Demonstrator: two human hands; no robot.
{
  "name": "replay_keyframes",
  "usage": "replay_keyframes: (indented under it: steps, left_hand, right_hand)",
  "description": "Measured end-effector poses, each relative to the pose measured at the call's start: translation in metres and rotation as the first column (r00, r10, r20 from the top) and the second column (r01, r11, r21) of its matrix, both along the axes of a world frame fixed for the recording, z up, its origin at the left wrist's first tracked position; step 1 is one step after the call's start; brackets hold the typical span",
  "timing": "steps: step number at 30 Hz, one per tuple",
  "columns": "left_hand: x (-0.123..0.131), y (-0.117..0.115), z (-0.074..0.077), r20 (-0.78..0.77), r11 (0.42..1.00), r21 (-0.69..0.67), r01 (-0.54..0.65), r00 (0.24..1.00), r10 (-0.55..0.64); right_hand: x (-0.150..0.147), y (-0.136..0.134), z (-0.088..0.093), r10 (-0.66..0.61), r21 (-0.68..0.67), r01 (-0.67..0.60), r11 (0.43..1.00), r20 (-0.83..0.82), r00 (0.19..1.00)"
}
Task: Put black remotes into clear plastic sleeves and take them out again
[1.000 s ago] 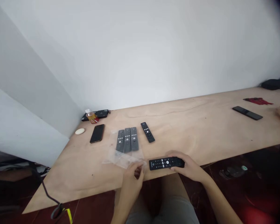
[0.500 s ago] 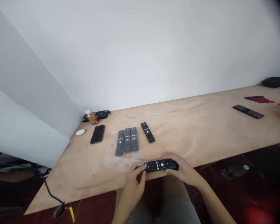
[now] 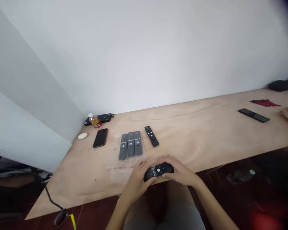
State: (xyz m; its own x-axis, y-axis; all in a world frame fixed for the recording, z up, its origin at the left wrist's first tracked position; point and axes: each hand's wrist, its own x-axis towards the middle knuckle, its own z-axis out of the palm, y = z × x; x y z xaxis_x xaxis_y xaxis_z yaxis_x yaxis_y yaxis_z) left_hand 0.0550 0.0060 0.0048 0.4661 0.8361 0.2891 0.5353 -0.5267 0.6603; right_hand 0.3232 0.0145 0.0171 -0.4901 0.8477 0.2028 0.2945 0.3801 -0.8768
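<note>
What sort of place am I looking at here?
Perhaps a plain indoor workroom: a long table runs along a white wall, and on it lie three remotes in clear plastic.

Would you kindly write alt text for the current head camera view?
A person's left hand and right hand hold a black remote near the edge of a wooden table. Beyond lie three remotes in plastic and a single remote, with a phone further left.

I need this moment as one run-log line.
left hand: grips held remote, one end | right hand: grips other end | beyond: loose remote, three plastic-covered remotes
</note>
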Motion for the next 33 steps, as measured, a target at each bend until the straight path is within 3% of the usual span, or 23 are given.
replay_keyframes:
  steps: [4,11,14,18,20,25,27,30,33]
  left_hand:
    - [0.008,0.003,-0.001,-0.03,1.0,0.004,-0.023,0.999,0.023]
    - [-0.027,-0.006,0.007,-0.099,0.995,-0.004,-0.099,0.99,0.098]
    - [-0.014,-0.008,0.002,-0.116,0.995,0.004,-0.101,0.988,0.101]
    - [0.021,-0.005,-0.005,-0.115,0.999,0.002,-0.053,0.992,0.053]
    - [0.028,-0.003,-0.005,-0.106,0.999,0.001,-0.039,0.994,0.039]
    - [0.002,-0.007,-0.002,-0.107,0.996,0.006,-0.087,0.99,0.087]
    - [-0.008,-0.01,-0.003,-0.092,0.995,0.022,-0.099,0.991,0.101]
    - [-0.005,-0.013,-0.005,-0.073,0.996,0.033,-0.086,0.993,0.088]
    - [0.015,-0.01,-0.005,-0.051,1.0,0.017,-0.022,0.998,0.023]
  right_hand:
    - [-0.013,0.005,-0.002,-0.03,0.006,0.029,1.0,0.057,0.998]
    - [0.02,-0.004,-0.024,-0.285,0.007,0.285,0.959,0.008,0.959]
    - [0.006,-0.011,-0.025,-0.278,-0.052,0.277,0.959,-0.011,0.961]
    - [-0.03,-0.013,-0.029,-0.191,-0.145,0.173,0.974,-0.12,0.974]
    - [-0.034,-0.01,-0.035,-0.217,-0.175,0.186,0.967,-0.176,0.96]
    - [0.013,-0.009,-0.045,-0.307,-0.201,0.282,0.938,-0.102,0.946]
    - [0.037,-0.012,-0.041,-0.355,-0.167,0.343,0.924,-0.043,0.934]
    - [0.051,-0.019,-0.022,-0.402,-0.003,0.402,0.916,0.011,0.916]
    - [0.037,-0.026,0.001,-0.218,0.142,0.204,0.969,0.093,0.971]
